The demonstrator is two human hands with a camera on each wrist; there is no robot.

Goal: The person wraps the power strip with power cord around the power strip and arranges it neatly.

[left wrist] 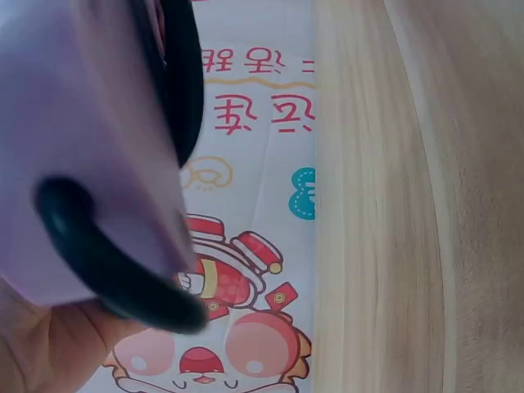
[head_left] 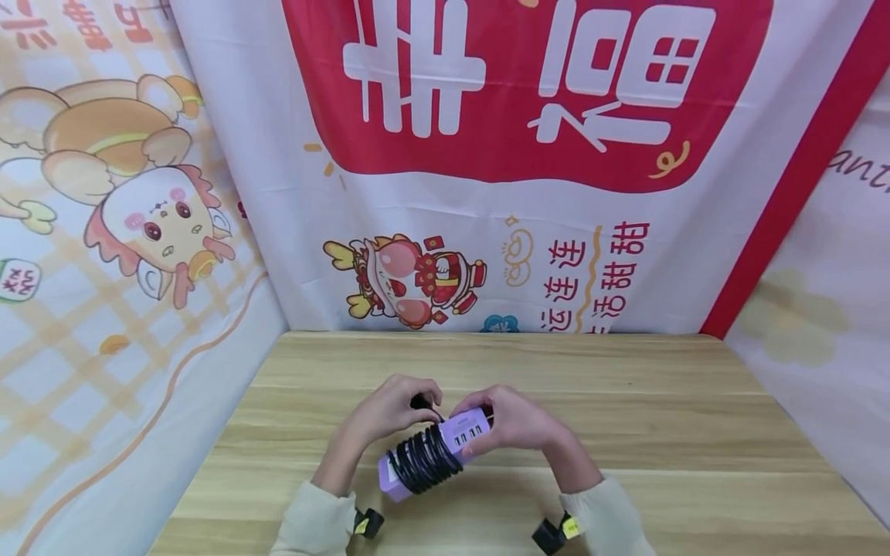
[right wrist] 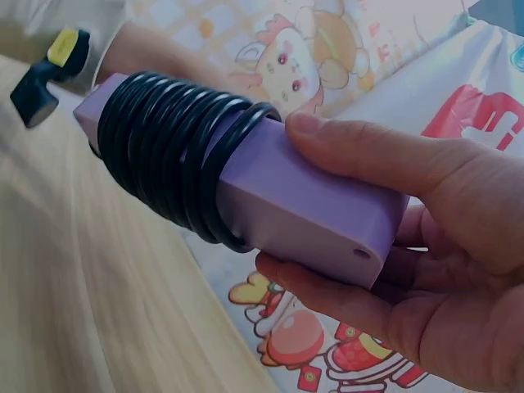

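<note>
A purple power strip with a row of USB ports is held tilted above the table. Its black cord is wound around the body in several tight turns. With thumb and fingers on opposite sides, my right hand grips the port end, as the right wrist view also shows on the purple casing. My left hand, beside the strip's upper edge, has its fingers curled and pinches a length of the cord. In the left wrist view, a loop of cord crosses close to the camera, blurred.
The wood-grain table lies beneath both hands. A printed cloth hangs along its back edge, and a patterned cloth stands along the left side. Small black wrist cameras sit below the sleeves.
</note>
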